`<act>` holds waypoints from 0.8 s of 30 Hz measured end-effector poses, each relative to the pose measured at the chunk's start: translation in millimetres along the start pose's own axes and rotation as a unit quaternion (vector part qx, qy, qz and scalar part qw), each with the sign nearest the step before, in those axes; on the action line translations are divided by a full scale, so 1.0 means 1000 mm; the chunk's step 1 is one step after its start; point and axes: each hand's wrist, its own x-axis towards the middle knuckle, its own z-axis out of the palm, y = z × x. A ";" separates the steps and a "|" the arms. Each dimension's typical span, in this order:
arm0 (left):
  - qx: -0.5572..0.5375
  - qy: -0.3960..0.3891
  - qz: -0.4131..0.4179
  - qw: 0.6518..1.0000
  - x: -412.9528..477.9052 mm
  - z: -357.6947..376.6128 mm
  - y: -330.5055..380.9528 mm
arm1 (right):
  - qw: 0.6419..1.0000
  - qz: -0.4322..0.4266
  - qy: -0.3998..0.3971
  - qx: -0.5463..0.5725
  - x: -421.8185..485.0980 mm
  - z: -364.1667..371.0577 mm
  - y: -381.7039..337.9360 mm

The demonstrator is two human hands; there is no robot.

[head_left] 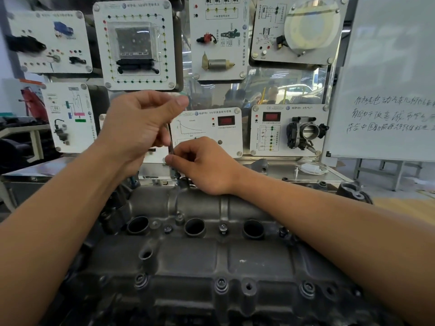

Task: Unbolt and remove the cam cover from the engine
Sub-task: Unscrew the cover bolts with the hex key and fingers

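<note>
- Two forearms reach in from the near corners and cross the cam cover (211, 260), hiding its left and right ends.
- Behind it hangs a wall of white training panels (138, 43) studded with sockets and car parts. One of them carries a throttle body (306, 132).
- On the right stands a whiteboard (388, 90) with handwriting. A steel table (313, 171) runs just behind the engine.
- The left hand (141, 128) is up high, with its fingers (150, 101) curled round the top of a thin dark rod tool (170, 142).
- The right hand (207, 168) is lower, its heel resting on the cover's far ridge. Its fingertips pinch the lower shaft.
- The tool's tip meets the cover's far edge, but what it sits in is too small to tell.
- The cover lies on the engine at centre frame, directly under both hands.
- Three round open wells (195, 227) line up across its middle.
- Flanged bolts (221, 283) are seated along the near edge, with smaller ones between the wells.
- The cover is cast grey metal, matte and rough, with raised ribs, rounded humps and dark oily patches.
</note>
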 end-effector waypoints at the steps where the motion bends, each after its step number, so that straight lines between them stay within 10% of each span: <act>1: 0.004 0.010 0.015 1.000 -0.001 0.002 -0.001 | 1.000 -0.005 0.000 0.003 0.001 -0.001 -0.001; 24: 0.019 0.011 -0.044 0.999 0.005 -0.006 -0.001 | 0.999 -0.018 0.035 -0.007 0.005 -0.015 -0.006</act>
